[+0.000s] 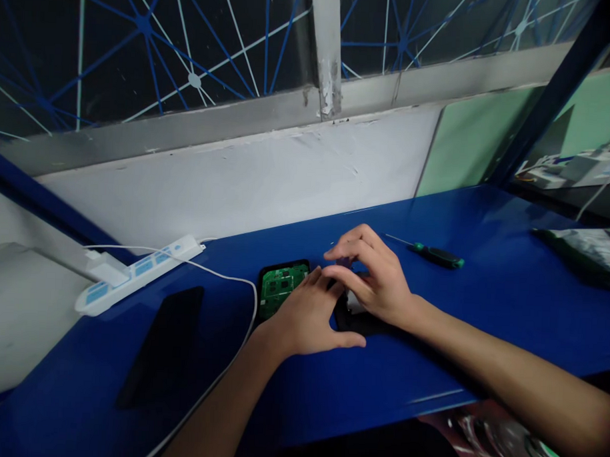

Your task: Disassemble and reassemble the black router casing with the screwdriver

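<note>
A green circuit board (277, 289) lies in a black casing (261, 280) on the blue table, its right part hidden by my left hand (306, 315). That hand is palm down with fingers stretched out and thumb spread to the right, fingertips at the board's right edge. My right hand (376, 277) is raised just beside it, fingers bent and thumb apart from them, its thumb tip close to the left fingers. I make out nothing held in it. Beneath the right hand is a black part with a pale grey area (355, 303), mostly covered.
A green-and-black screwdriver (437, 256) lies to the right, and a bag-like package (591, 255) sits farther right. At left are a white power strip (143, 273), a white cable (233, 278) and a dark flat rectangular object (163, 343). A wall (266, 180) borders the table's back.
</note>
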Motion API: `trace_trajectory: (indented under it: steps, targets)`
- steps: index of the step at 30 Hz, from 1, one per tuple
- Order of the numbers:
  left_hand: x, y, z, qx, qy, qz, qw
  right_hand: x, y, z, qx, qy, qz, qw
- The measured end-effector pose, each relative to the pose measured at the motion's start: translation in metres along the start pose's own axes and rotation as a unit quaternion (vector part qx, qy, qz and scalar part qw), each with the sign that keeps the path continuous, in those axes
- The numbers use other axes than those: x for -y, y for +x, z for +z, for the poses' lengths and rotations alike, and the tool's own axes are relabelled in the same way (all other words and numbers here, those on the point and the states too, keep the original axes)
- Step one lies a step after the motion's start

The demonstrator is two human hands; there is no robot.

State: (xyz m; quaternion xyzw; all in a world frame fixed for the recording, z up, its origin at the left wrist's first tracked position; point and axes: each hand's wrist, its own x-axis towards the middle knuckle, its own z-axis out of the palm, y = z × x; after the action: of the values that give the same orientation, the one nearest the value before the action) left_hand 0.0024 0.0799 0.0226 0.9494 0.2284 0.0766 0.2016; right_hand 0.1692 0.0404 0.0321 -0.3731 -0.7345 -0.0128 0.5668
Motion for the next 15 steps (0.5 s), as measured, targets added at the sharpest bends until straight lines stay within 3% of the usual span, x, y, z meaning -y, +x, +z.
trace_trajectory:
  steps: [3,9,15]
  targets:
    - [0.0029,-0.0008,0.0017,-0.015,0.001,0.019,1.0,0.0014,0.0009,-0.0011,-0.004,0.011,-0.006,1.0]
    - [0.0035,-0.0008,0.002,-0.024,0.01,0.021,0.999,0.0019,-0.0034,-0.0025,0.037,0.057,0.074,0.995]
    - [0.0009,-0.0005,0.0004,0.005,0.006,0.001,1.0,-0.0009,-0.0022,0.0002,0.024,0.017,0.019,0.999]
